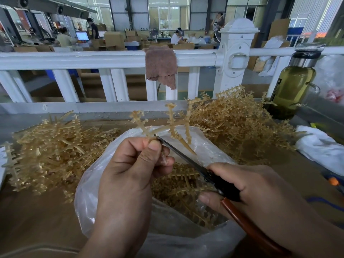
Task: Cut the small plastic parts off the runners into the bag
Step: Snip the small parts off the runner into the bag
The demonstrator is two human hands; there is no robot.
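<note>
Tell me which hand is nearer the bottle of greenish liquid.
Right. The right hand, holding scissors, is below-left of the bottle; the left hand, pinching a runner, is farther left.

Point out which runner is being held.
The runner pinched by the left hand over the bag, with the scissors at its stem; the rest lie in piles.

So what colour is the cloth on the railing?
Dusty brown cloth, seen in the head view.
</note>
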